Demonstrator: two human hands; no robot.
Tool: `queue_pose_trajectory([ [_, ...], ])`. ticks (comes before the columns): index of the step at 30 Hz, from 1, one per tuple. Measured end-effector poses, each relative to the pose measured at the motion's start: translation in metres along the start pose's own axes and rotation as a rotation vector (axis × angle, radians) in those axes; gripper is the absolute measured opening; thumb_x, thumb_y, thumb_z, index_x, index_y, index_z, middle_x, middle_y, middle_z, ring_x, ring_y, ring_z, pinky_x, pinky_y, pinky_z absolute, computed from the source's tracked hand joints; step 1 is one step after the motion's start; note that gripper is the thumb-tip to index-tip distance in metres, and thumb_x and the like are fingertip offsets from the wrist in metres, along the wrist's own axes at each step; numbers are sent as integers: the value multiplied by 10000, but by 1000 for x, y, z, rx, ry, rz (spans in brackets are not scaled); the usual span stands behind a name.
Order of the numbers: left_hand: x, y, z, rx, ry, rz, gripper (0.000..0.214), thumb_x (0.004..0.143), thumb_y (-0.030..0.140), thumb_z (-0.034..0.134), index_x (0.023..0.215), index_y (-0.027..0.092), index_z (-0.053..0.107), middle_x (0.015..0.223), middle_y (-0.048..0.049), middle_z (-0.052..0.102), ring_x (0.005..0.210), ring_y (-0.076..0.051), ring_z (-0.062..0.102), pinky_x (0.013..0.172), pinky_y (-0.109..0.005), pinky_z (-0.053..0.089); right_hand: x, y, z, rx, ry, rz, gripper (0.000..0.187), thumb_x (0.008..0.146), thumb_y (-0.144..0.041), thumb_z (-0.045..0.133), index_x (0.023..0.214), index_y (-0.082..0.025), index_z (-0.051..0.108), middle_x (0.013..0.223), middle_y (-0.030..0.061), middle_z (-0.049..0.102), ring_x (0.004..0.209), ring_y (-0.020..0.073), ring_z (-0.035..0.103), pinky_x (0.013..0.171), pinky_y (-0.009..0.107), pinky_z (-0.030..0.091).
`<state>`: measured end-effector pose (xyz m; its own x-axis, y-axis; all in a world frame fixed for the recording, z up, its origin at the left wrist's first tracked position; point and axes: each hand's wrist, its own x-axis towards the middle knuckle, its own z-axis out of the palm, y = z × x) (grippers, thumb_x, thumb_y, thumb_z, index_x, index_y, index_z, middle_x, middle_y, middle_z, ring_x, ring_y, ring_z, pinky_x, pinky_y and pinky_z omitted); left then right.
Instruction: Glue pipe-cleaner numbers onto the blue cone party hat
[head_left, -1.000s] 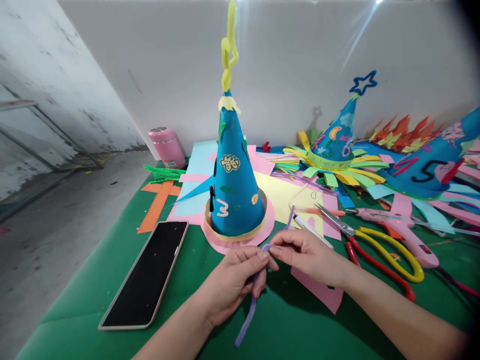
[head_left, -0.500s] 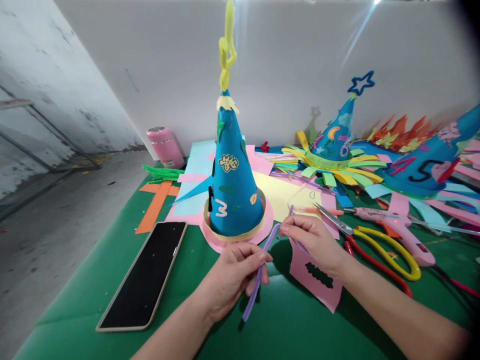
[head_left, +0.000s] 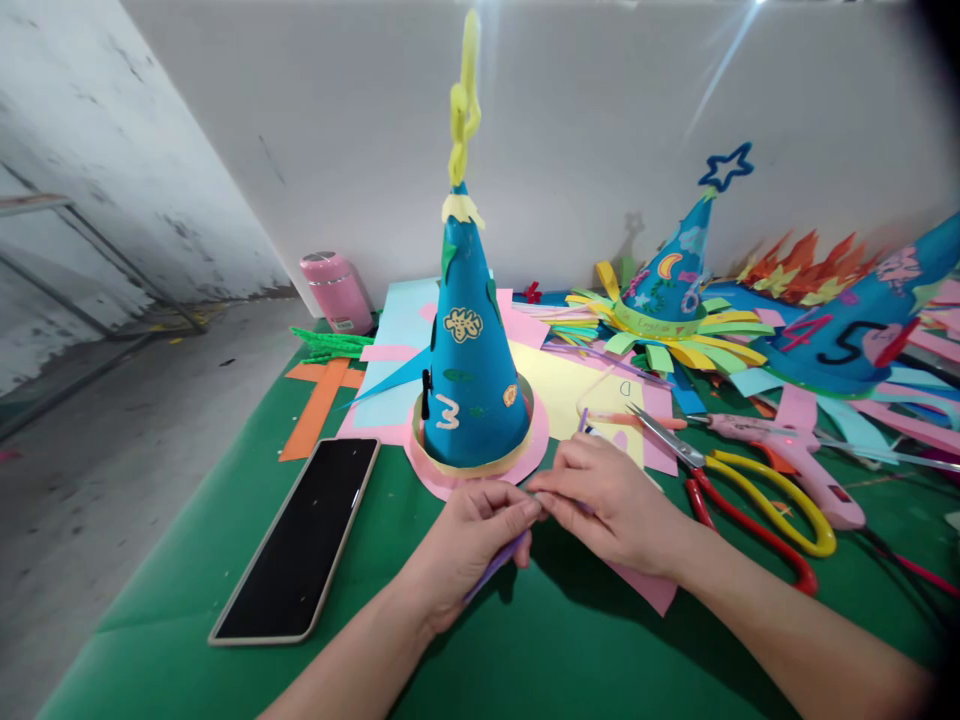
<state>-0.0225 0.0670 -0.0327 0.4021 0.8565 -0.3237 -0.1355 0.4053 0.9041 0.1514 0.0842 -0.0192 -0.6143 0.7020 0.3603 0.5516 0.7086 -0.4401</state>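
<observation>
My left hand (head_left: 476, 545) is closed in a pinch on a purple pipe cleaner (head_left: 495, 570), whose end shows below the fingers. Fingertips meeting it from the other side, my right hand (head_left: 611, 510) pinches the same pipe cleaner; a bit of purple sticks up above its knuckles. The stretch between the hands is mostly hidden by fingers. Just beyond them stands a blue paper cone hat (head_left: 480, 370) with a pink brim, a white 3 and a yellow pipe-cleaner topper (head_left: 465, 110). Under my right hand lies a pink paper piece (head_left: 649, 590), largely covered.
A phone (head_left: 300, 545) lies at left. Scissors (head_left: 750, 490) and a pink glue gun (head_left: 806, 465) lie at right. Behind are a pink bottle (head_left: 337, 293), green pipe cleaners (head_left: 334, 345), orange strips (head_left: 315, 410) and two more decorated hats, one star-topped (head_left: 675, 265), one numbered 5 (head_left: 847, 330).
My right hand has moved left and down until its fingertips meet my left hand's. The bent purple stretch that showed between them is now hidden. The view has shifted slightly.
</observation>
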Motion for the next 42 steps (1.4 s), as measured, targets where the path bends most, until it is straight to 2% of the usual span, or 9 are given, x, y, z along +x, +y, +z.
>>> queue_pose_trajectory([
  [2, 0, 2, -2, -10, -46, -44, 178, 725, 287, 597, 670, 119, 613, 417, 14, 541, 397, -53, 400, 433, -185, 247, 1, 1, -2, -5, -43, -4, 230, 838, -227, 427, 733, -173, 624, 658, 20, 481, 656, 145, 428, 593, 274, 308],
  [6, -2, 5, -6, -22, -152, -100, 216, 718, 317, 600, 687, 111, 653, 444, -6, 556, 376, -43, 336, 414, -202, 200, 1, 8, -12, 83, 18, 102, 252, 847, -264, 428, 689, -162, 597, 631, 6, 459, 626, 130, 430, 586, 262, 323],
  [10, -6, 5, -7, -89, -177, -20, 160, 642, 277, 677, 627, 117, 681, 554, -15, 559, 475, -65, 400, 466, -217, 259, 0, 12, -18, 399, -68, 240, 274, 839, -310, 444, 663, -155, 585, 591, -10, 460, 563, 106, 428, 533, 232, 327],
  [13, -7, 6, -5, -159, -183, -12, 144, 631, 273, 690, 636, 129, 687, 491, 10, 504, 468, -66, 394, 457, -210, 245, 0, 11, -16, 676, -198, 333, 291, 838, -343, 441, 682, -146, 588, 584, -15, 462, 529, 88, 389, 480, 209, 297],
  [17, -5, 6, -6, -181, -76, 20, 158, 676, 281, 656, 667, 123, 667, 376, 42, 434, 406, -48, 356, 437, -197, 219, 0, 5, -10, 887, -291, 377, 266, 828, -369, 457, 748, -144, 574, 561, -43, 409, 485, 65, 347, 444, 186, 268],
  [19, -3, 7, -7, -153, 3, 22, 174, 702, 286, 631, 673, 115, 644, 378, 42, 442, 383, -36, 335, 406, -190, 167, 1, 2, -4, 946, -290, 403, 252, 825, -356, 468, 721, -143, 553, 565, -45, 418, 480, 59, 369, 447, 178, 278],
  [22, -1, 7, -7, -114, 54, 34, 196, 740, 300, 589, 681, 114, 599, 399, 39, 467, 364, -28, 315, 383, -192, 109, 2, -2, 7, 1031, -264, 456, 255, 825, -353, 466, 702, -141, 534, 606, -28, 459, 508, 66, 413, 484, 184, 315],
  [30, 1, 4, -3, -27, 79, 71, 217, 776, 320, 539, 670, 132, 513, 412, 42, 483, 376, -37, 326, 389, -188, 145, 7, -2, 14, 1013, -163, 505, 306, 793, -416, 491, 636, -154, 476, 559, -43, 420, 508, 76, 400, 491, 195, 313],
  [42, 3, 1, -7, -43, 68, 72, 235, 757, 341, 547, 645, 137, 517, 409, 36, 497, 356, -43, 338, 376, -194, 147, 7, -3, 12, 987, -115, 472, 249, 798, -383, 494, 719, -149, 523, 611, -37, 426, 545, 78, 394, 507, 196, 330],
])
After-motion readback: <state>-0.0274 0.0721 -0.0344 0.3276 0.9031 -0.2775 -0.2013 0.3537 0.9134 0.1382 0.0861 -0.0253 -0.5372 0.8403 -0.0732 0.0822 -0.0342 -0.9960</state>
